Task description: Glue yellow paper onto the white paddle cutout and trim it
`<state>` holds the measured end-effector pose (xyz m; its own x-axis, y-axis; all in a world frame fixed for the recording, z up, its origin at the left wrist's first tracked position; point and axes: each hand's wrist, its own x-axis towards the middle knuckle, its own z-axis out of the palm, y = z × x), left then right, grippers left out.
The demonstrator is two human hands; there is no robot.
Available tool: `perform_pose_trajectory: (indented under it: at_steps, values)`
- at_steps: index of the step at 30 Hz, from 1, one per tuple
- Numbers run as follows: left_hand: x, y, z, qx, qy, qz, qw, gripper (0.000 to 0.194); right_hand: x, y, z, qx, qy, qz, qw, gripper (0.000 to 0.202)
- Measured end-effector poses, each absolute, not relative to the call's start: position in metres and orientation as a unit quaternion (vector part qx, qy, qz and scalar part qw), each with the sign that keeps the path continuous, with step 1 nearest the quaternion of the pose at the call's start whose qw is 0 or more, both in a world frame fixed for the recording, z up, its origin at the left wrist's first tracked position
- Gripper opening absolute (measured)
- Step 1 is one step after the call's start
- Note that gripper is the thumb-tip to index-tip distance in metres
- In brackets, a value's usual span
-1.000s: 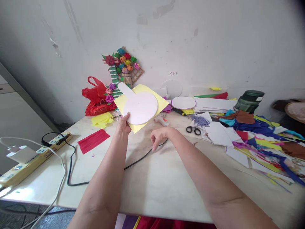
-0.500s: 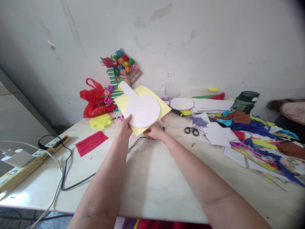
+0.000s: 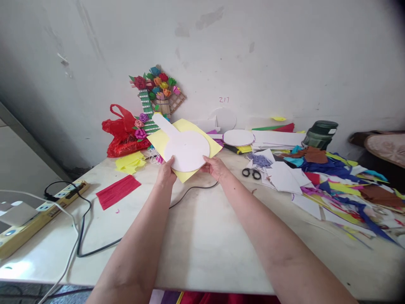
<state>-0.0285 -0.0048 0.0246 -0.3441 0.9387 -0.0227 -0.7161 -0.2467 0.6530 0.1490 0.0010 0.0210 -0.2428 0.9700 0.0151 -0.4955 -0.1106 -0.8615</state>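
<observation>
A white paddle-shaped paper cutout [image 3: 186, 150], round with a handle pointing up and left, lies against a square yellow sheet [image 3: 214, 145]. Both are held up above the table. My left hand [image 3: 166, 171] pinches their lower left edge with the thumb on the white face. At the lower right edge my right hand [image 3: 217, 168] grips them too, thumb in front and fingers behind. The fingers behind the sheet are partly hidden.
A power strip [image 3: 44, 215] with cables lies left, near red crepe paper [image 3: 118, 192]. Paper flowers [image 3: 161, 84] and a red bag [image 3: 122, 133] stand behind. Black-handled scissors [image 3: 251, 173], paper and fabric scraps [image 3: 344, 185] and a dark green bottle [image 3: 321, 135] are right.
My right hand has come up from beneath the sheet's lower edge to grip its right side. The cutout and sheet have tilted slightly, and the view has shifted a little.
</observation>
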Motion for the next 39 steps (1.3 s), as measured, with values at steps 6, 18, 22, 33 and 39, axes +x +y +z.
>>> perform_pose_trajectory:
  at_steps: [6,18,22,33,39]
  values:
    - [-0.016,-0.016,0.025,0.227,0.214,0.730,0.608,0.034,0.149,0.000,0.025,-0.318,-0.368,0.659,0.573,0.003]
    - [-0.007,-0.019,0.017,0.304,0.231,0.674,0.632,0.043,0.158,0.006,0.019,-0.300,-0.379,0.638,0.599,0.010]
    - [-0.004,-0.024,0.020,0.283,0.232,0.684,0.631,0.038,0.157,0.007,0.023,-0.300,-0.358,0.642,0.608,0.014]
    - [0.011,-0.026,0.021,0.327,0.267,0.659,0.623,0.038,0.163,0.008,0.027,-0.274,-0.324,0.646,0.634,0.020]
    - [0.012,-0.024,0.019,0.305,0.286,0.674,0.609,0.039,0.184,0.014,0.029,-0.310,-0.307,0.606,0.665,0.012]
